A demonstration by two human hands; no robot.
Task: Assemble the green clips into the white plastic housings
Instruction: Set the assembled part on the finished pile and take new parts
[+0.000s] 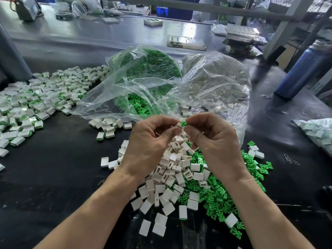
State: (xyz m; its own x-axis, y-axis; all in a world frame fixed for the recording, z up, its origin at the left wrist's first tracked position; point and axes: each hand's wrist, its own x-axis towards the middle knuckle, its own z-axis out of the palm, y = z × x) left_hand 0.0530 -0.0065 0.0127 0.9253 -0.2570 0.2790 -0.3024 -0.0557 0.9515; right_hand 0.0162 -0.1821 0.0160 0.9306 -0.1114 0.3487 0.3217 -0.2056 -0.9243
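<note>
Your right hand (213, 139) pinches a small green moulded plastic clip (183, 123) between thumb and fingertip, and your left hand (152, 141) curls round a small white plastic housing (179, 125), mostly hidden behind the fingers. The two parts meet in the air above the desk (59, 177), just over the loose heaps.

To seat the clip well, hold the housing with its open slot facing the clip, line the prongs up squarely, and push straight in; a skewed entry would likely jam or bend a prong. Keep your pinch on the clip's back end so your fingertips do not block the mouth of the slot.

The housings in the white pile (172, 177) below are rigid, boxy, smooth-walled shells with one rectangular opening. The loose green clips (221, 200) beside them are thin, forked and glossy, and probably springy. Finished pieces (36, 105) lie spread at far left, white with a green edge showing. Crinkled clear plastic bags (161, 83) behind your hands hold more stock, one green, one pale.
</note>
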